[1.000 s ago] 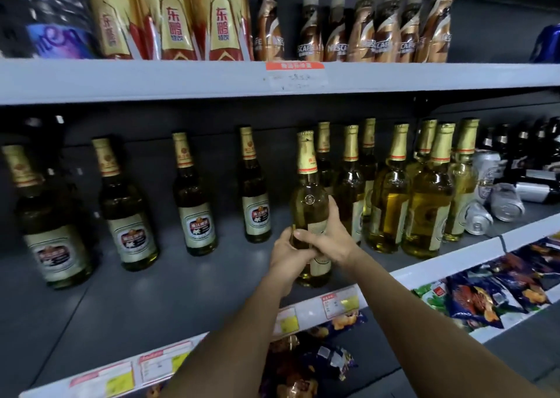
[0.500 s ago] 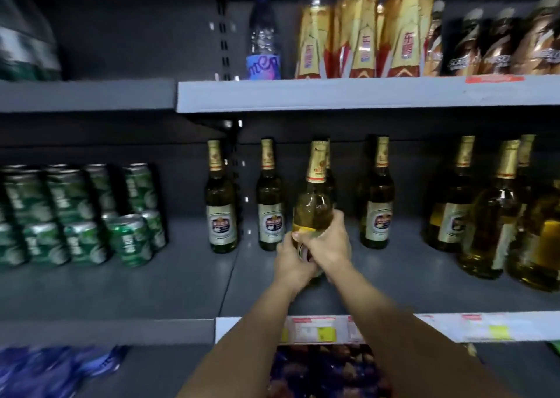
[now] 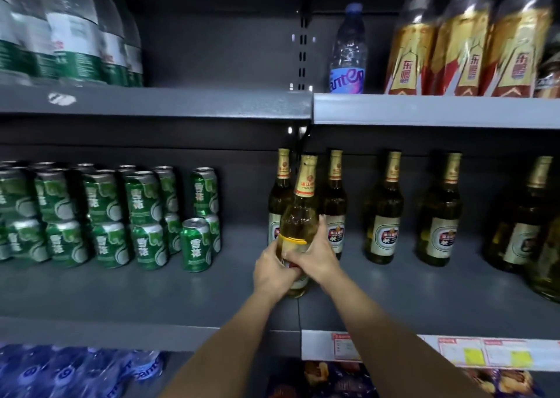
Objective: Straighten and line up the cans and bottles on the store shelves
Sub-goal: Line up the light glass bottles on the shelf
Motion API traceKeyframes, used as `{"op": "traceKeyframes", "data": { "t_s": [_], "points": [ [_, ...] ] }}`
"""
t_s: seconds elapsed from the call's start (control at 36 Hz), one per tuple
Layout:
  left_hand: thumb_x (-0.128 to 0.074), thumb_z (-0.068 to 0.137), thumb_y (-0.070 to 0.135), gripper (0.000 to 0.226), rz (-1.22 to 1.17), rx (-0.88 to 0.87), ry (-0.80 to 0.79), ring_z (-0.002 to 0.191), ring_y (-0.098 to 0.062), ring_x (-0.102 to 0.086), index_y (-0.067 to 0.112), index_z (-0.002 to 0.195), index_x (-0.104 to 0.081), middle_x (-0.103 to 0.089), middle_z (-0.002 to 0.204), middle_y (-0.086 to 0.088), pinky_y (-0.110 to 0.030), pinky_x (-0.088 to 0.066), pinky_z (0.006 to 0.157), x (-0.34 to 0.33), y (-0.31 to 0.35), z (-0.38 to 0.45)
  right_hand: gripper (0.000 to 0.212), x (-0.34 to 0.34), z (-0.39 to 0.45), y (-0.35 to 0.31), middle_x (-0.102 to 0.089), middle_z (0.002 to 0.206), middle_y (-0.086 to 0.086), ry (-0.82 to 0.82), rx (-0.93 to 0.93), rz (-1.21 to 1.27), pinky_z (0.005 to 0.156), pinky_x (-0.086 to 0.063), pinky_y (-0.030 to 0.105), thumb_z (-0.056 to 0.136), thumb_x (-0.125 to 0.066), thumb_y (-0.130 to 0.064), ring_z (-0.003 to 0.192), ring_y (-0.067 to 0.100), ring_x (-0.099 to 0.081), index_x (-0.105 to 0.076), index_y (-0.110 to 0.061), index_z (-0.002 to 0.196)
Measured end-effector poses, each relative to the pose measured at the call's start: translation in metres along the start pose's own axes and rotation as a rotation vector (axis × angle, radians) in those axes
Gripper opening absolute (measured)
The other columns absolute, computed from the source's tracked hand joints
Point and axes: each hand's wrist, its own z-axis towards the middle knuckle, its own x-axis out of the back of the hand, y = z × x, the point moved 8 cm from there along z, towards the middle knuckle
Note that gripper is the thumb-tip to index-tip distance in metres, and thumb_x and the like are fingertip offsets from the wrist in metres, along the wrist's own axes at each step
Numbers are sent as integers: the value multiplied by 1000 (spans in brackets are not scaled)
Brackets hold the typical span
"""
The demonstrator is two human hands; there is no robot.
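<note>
Both hands, left (image 3: pixel 272 272) and right (image 3: pixel 315 258), wrap the pale beer bottle (image 3: pixel 298 222) low on its body to steady it at the shelf (image 3: pixel 181 294) front, apparently touching down. Behind stand dark bottles (image 3: pixel 383 216) in a row, green cans (image 3: pixel 195 244) stacked leftward.

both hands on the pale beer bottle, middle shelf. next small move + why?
Probably set the pale bottle down in front of the dark bottles and release. Both the left hand and right hand grip its lower body, its base is near the shelf, and it leans slightly right.
</note>
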Motion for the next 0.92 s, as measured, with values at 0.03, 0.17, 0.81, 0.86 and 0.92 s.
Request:
{"op": "traceKeyframes", "data": {
  "t_s": [0.03,0.17,0.81,0.86,0.92],
  "points": [
    [-75,68,21,46,-13,8,1,98,-21,-63,26,111,-59,-69,102,1,-33,-52,84,1,-5,1,117,-4,1,-1,-51,135,0,-8,-4,-10,105,-40,40,66,-84,-27,125,22,-49,-2,-24,150],
    [-79,62,28,58,-54,23,-3,98,-18,-63,26,115,-58,-68,104,3,-38,-53,87,3,-23,15,90,-13,9,-8,-61,114,0,-26,9,-35,97,-46,44,63,-85,-26,108,22,-59,-29,-21,134],
    [-85,56,34,72,-8,64,-152,104,-15,-58,26,115,-46,-59,112,5,-38,-50,91,-10,-73,27,59,-41,21,22,-62,114,3,-206,-114,159,79,-47,20,77,-70,-3,102,15,-61,-40,-17,126],
    [-85,60,30,63,5,62,-139,101,-15,-60,25,111,-49,-62,108,5,-37,-50,89,-9,-72,28,52,-40,20,21,-62,115,3,-196,-94,140,79,-47,21,79,-69,-2,102,15,-61,-43,-17,122],
    [-85,62,29,62,26,73,-151,100,-15,-61,26,112,-50,-64,106,7,-36,-50,90,-8,-71,31,48,-41,20,21,-63,114,2,-178,-77,134,86,-49,26,79,-71,-3,103,16,-61,-46,-19,116]
  ]
}}
